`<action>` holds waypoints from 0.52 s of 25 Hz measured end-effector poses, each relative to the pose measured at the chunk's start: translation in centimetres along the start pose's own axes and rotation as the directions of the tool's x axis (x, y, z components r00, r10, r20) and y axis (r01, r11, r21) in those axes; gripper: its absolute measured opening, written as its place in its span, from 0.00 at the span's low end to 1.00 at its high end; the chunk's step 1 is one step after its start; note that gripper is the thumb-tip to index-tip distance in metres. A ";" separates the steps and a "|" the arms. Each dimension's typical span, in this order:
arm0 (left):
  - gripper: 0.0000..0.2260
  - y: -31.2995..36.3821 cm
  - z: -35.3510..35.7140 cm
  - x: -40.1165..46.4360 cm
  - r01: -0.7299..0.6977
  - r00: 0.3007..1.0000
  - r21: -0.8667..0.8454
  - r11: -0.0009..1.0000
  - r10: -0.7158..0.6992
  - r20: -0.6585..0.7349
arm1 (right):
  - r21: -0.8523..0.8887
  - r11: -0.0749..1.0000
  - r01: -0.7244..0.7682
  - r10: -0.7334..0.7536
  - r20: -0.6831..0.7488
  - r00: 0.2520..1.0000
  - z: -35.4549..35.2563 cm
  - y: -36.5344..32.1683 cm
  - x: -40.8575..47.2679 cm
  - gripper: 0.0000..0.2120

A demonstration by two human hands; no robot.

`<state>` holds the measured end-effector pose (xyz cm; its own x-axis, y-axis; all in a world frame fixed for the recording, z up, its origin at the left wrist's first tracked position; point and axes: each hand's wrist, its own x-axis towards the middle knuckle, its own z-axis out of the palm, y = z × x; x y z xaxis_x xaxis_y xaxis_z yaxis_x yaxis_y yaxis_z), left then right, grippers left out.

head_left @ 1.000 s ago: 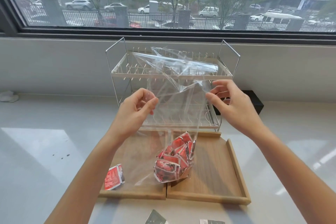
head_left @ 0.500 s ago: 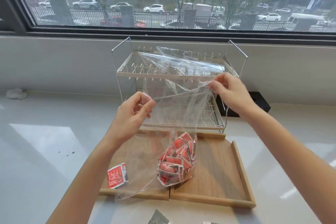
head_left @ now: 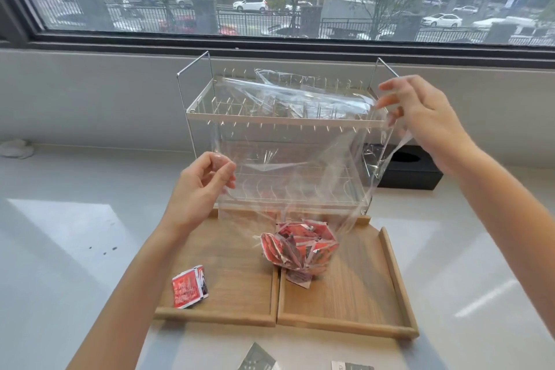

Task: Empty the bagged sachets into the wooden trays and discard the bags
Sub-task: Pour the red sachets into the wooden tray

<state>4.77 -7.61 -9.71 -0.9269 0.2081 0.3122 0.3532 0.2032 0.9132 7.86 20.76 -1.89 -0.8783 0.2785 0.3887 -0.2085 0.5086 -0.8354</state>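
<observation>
Both hands [head_left: 198,192] [head_left: 426,123] pinch the bag [head_left: 300,159] mouth, fingers clamped; sachets [head_left: 300,248] remain bagged. Next: invert over trays [head_left: 396,276]

Two wooden trays [head_left: 240,264], one clear bag [head_left: 294,159] of bunched red sachets [head_left: 298,246] too many to count, one loose sachet [head_left: 189,287], one two-tier wire rack [head_left: 285,111], one black box [head_left: 411,171].

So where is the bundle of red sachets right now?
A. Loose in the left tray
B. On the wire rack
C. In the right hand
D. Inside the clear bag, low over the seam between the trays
D: the sachets sit bunched in the bag's bottom, which both hands hold open.
</observation>
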 end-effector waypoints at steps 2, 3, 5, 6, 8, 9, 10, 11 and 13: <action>0.04 -0.2 0.0 0.1 -0.004 1.000 -0.021 1.000 0.003 -0.017 | 0.276 0.952 -0.135 0.167 -0.097 0.981 0.9 3.4 -2.4 0.17; 0.04 -0.3 0.1 0.1 -0.002 1.000 -0.040 0.999 0.001 -0.026 | 0.341 0.922 -0.185 0.228 -0.092 0.969 1.8 5.5 -4.4 0.22; 0.03 -0.6 0.5 0.0 0.008 0.999 -0.068 0.998 -0.011 -0.046 | 0.268 0.919 -0.288 0.291 0.029 0.956 4.2 9.7 -9.4 0.34; 0.03 -0.8 0.6 0.0 0.013 0.998 -0.083 0.996 -0.018 -0.055 | 0.207 0.916 -0.344 0.322 0.131 0.937 5.6 11.2 -11.9 0.37; 0.07 -1.2 0.5 0.2 0.016 1.000 -0.123 0.992 -0.015 0.010 | 0.110 0.903 -0.416 0.356 0.353 0.865 8.1 12.8 -15.6 0.39; 0.14 -1.7 0.2 0.2 0.015 0.995 -0.147 0.989 0.000 0.103 | 0.088 0.900 -0.427 0.355 0.421 0.835 9.1 13.2 -16.5 0.38; 0.21 -2.3 0.0 0.3 0.025 0.979 -0.158 0.987 0.007 0.201 | 0.070 0.898 -0.434 0.364 0.436 0.823 9.9 13.5 -16.8 0.34; 0.27 -3.3 -0.4 0.3 0.067 0.959 -0.148 0.987 -0.023 0.283 | 0.053 0.900 -0.432 0.371 0.424 0.826 10.4 13.6 -16.7 0.30; 0.33 -5.7 -0.7 0.1 0.154 0.926 0.015 0.988 -0.150 0.346 | 0.017 0.898 -0.440 0.408 0.346 0.845 11.0 14.4 -16.3 0.26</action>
<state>2.62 -9.40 -14.70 -0.8674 0.4937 0.0615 0.2079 0.2474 0.9464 14.42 14.55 -24.56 -0.9761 0.1603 -0.1468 0.1921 0.3202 -0.9277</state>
